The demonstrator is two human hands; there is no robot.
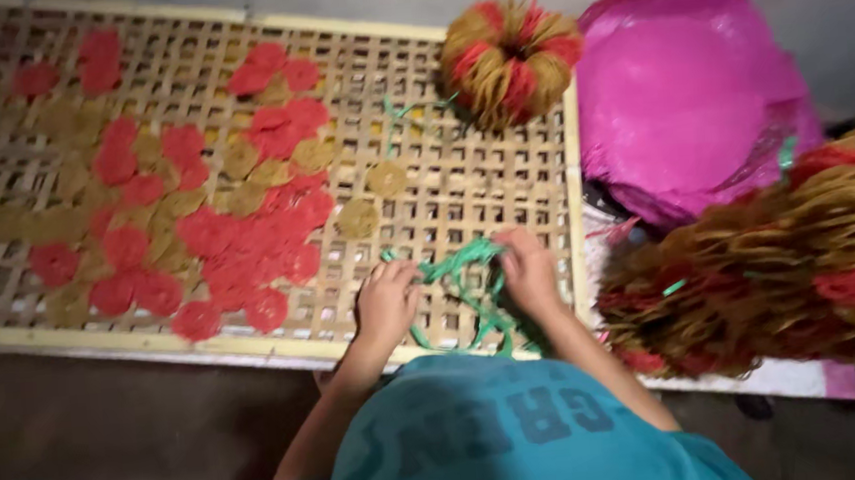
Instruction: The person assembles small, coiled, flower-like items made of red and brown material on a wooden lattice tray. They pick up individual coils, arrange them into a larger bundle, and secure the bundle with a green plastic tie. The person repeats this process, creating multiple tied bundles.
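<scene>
My left hand (387, 303) and my right hand (528, 268) are close together over the near right part of a woven bamboo lattice tray (464, 192). Both pinch a tangle of green plastic strings (465, 267) that lies on the tray between them. The strands trail toward the tray's front edge. To the left, several flat red discs (238, 248) and yellow-brown discs (358, 218) are spread over the lattice.
A ring-shaped bundle of red and yellow-brown discs (510, 59) sits at the tray's far right corner. A pink plastic bag (683, 92) lies to the right, with a big heap of tied disc bundles (800, 264) in front of it. The floor (111, 443) is dark.
</scene>
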